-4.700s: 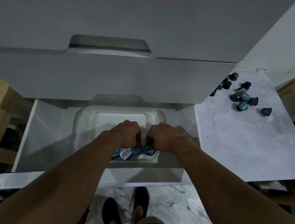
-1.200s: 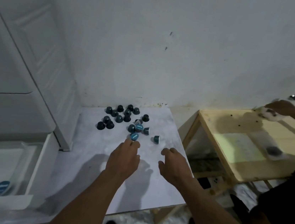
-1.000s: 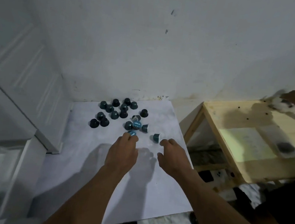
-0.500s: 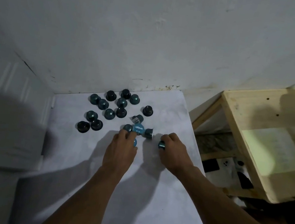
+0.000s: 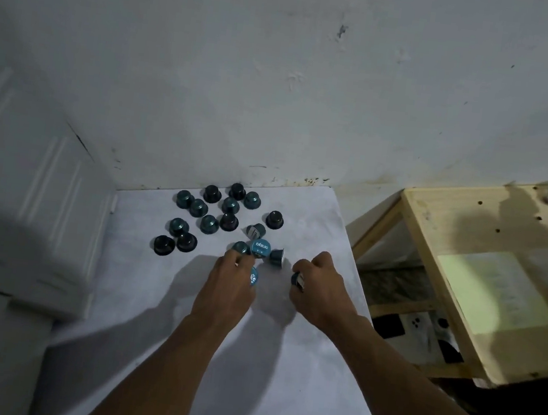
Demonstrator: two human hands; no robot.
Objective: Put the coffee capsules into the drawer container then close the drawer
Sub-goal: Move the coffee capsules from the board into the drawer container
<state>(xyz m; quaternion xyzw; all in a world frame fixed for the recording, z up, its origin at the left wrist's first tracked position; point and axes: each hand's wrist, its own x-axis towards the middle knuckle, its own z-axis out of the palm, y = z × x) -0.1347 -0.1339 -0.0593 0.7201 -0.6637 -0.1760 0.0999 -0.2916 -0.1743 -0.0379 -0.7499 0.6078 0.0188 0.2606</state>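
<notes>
Fingers (image 5: 229,259) of left hand (image 5: 226,286) curl round a blue capsule (image 5: 253,278). Right hand (image 5: 322,294) grips a second capsule (image 5: 297,279) at its lower-left side. Both hands are mid-frame over the white tabletop (image 5: 281,363). Loose coffee capsules (image 5: 209,224), over a dozen, lie scattered just above the hands, twd the wall (image 5: 280,87). One w/ an "EXCELSO" lid (image 5: 259,247) sits just above & btw the hands. Wooden table (image 5: 472,211) at right edge, white cabinet (image 5: 27,177) at left.
</notes>
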